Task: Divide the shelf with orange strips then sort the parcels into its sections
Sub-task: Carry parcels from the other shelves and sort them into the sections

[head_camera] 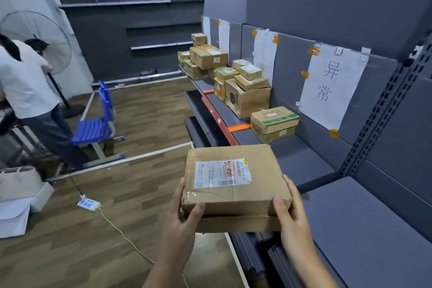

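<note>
Parcel [236, 184] near stacked shelf boxes [247, 91]

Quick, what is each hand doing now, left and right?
Left hand: holding the parcel at its left edge, thumb on its near face.
Right hand: holding the same parcel at its right edge.

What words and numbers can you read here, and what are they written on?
"异常": handwritten on the nearest white paper sheet taped to the shelf back.
Next paper sheet: faint handwriting, unreadable.
Two farthest sheets: nothing legible.
Shipping label on the parcel held by the left hand and right hand: barcodes, small print and a red stamp, too blurred to read.
Labels on the stacked boxes: too small.
</note>
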`<state>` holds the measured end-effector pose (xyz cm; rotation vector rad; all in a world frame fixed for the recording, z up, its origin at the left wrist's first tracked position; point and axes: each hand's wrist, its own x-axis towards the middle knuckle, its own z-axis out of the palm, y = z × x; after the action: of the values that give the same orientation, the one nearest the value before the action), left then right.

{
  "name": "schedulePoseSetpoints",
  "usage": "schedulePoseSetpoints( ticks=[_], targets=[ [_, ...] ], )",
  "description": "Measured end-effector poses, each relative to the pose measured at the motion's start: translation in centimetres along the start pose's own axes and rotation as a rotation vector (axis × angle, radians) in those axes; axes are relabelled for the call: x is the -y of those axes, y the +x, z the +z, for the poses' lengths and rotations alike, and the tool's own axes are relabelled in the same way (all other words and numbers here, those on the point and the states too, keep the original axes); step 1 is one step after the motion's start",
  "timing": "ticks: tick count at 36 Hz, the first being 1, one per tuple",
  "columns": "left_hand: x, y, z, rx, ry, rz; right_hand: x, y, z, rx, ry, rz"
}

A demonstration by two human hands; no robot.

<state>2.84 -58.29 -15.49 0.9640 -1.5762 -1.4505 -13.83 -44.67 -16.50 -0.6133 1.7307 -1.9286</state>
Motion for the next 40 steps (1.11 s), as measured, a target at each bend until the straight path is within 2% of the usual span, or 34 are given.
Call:
schedulePoseSetpoints(
  ticks=[13,26,40],
  targets=[
    [1.7,14.4,-4.8,0.074,-0.115,-0.058,-1.4,9.6,10.3,-0.075,-0.039,-0.014],
    [0.7,30.3,-11.7,0.214,-0.067,-0.030,-1.1,18.4,23.4,-0.202,-0.019,-0.034],
    [2.1,40.7,-13.5,0.254,-0.085,-0.056,-2.6,26.5,30.1,-0.241,0.020,-0.055]
  ],
)
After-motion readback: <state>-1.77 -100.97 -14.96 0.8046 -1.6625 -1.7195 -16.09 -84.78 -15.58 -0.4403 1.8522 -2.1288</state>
